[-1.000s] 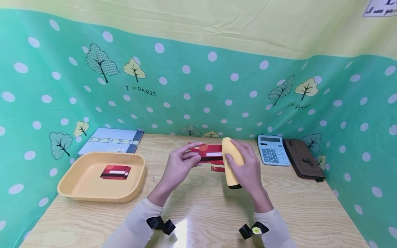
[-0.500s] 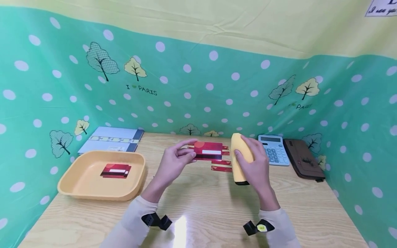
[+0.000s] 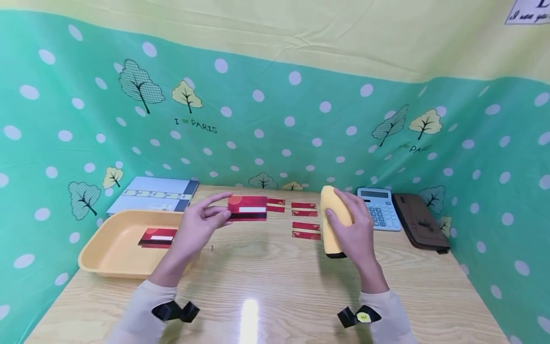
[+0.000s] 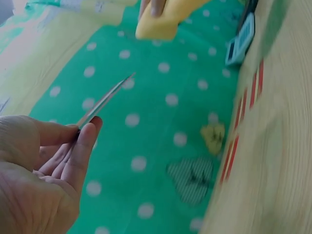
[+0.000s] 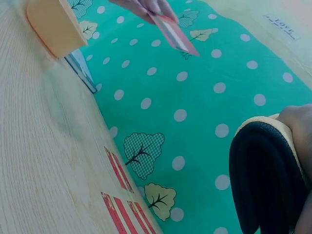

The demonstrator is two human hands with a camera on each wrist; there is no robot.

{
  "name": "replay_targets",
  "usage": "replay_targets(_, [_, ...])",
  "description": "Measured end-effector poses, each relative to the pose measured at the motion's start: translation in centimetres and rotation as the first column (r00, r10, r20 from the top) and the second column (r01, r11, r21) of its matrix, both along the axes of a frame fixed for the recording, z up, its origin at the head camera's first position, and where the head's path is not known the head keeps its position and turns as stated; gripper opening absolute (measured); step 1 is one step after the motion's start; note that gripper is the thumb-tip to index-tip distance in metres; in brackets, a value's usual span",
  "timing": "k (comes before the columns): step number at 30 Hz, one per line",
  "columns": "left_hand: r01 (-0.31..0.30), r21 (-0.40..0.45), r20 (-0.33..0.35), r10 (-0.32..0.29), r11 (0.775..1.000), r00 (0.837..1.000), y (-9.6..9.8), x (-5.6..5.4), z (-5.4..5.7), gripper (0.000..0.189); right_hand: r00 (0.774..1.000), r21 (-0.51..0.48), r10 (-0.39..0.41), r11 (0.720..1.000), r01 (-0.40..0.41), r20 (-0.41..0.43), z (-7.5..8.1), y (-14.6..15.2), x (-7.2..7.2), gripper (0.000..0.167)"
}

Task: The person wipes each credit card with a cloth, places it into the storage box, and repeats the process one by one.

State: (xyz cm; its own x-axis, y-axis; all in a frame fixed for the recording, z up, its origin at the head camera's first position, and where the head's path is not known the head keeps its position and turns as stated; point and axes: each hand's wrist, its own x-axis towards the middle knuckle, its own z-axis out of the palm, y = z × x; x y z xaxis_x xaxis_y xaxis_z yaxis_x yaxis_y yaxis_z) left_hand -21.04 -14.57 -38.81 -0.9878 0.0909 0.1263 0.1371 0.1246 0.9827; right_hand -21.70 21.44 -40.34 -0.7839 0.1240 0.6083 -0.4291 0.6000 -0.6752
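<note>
My left hand [image 3: 197,222] pinches a red card [image 3: 247,208] by its left end, thumb in front. The card has a white strip and a dark band and is held up above the table; the left wrist view shows the card [image 4: 105,103] nearly edge-on. My right hand [image 3: 353,222] grips a soft yellow pad [image 3: 333,222] held upright, its bottom black. Seen from the right wrist, that pad's black side [image 5: 263,170] looks curved or folded. More red cards [image 3: 156,238] lie overlapping in the yellow tray [image 3: 92,246], partly behind my left forearm.
Several narrow red strips [image 3: 306,225] lie in rows at the middle back of the table [image 3: 275,277]. A blue calculator [image 3: 378,210] and a brown zip case [image 3: 421,222] stand at the right. Behind the tray lies a blue folder [image 3: 148,193]. A polka-dot curtain [image 3: 258,119] encloses the table.
My left hand has moved left with the red card, uncovering the red strips. My right hand first moved right with the yellow pad, away from the card, then stayed about still.
</note>
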Motion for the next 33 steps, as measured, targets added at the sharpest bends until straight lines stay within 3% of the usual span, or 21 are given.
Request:
replay_targets(8, [-0.137, -0.146, -0.019, 0.136, 0.980, 0.991, -7.6, 1.3, -0.3, 0.053, 1.000, -0.003, 0.010, 1.000, -0.010, -0.001, 0.0, -0.2, 0.0, 0.055])
replay_targets(13, [-0.246, -0.266, -0.030, 0.247, 0.932, 0.968, -11.8, 1.8, -1.2, 0.053, 1.000, -0.013, 0.014, 1.000, -0.014, 0.012, 0.0, -0.2, 0.1, 0.055])
replay_targets(16, [-0.271, -0.320, -0.030, 0.277, 0.908, 0.961, -13.7, 2.0, -1.9, 0.053, 1.000, -0.009, 0.011, 1.000, -0.011, 0.016, 0.0, -0.2, 0.1, 0.055])
replay_targets(20, [-0.259, -0.360, -0.017, 0.271, 0.896, 0.962, -15.4, 2.0, -2.7, 0.054, 1.000, -0.004, 0.010, 1.000, -0.010, 0.020, -0.1, -0.2, 0.1, 0.055])
replay_targets(24, [-0.233, -0.439, -0.007, 0.256, 0.868, 0.967, -16.7, 1.8, -3.3, 0.051, 1.000, -0.003, 0.018, 1.000, -0.017, 0.017, -0.2, -0.2, 0.1, 0.055])
replay_targets(27, [-0.173, -0.475, 0.022, 0.208, 0.863, 0.978, -17.5, 1.5, -3.5, 0.049, 1.000, -0.003, 0.020, 1.000, -0.020, 0.015, -0.4, -0.2, 0.1, 0.055])
replay_targets(29, [-0.113, -0.473, 0.064, 0.162, 0.874, 0.985, -18.0, 1.2, -3.7, 0.049, 1.000, -0.002, 0.018, 1.000, -0.018, 0.017, -0.4, -0.2, 0.1, 0.054])
replay_targets(33, [-0.029, -0.481, 0.141, 0.110, 0.876, 0.984, -18.6, 0.6, -4.4, 0.050, 1.000, 0.003, 0.018, 1.000, -0.019, 0.025, -0.3, -0.2, 0.1, 0.054])
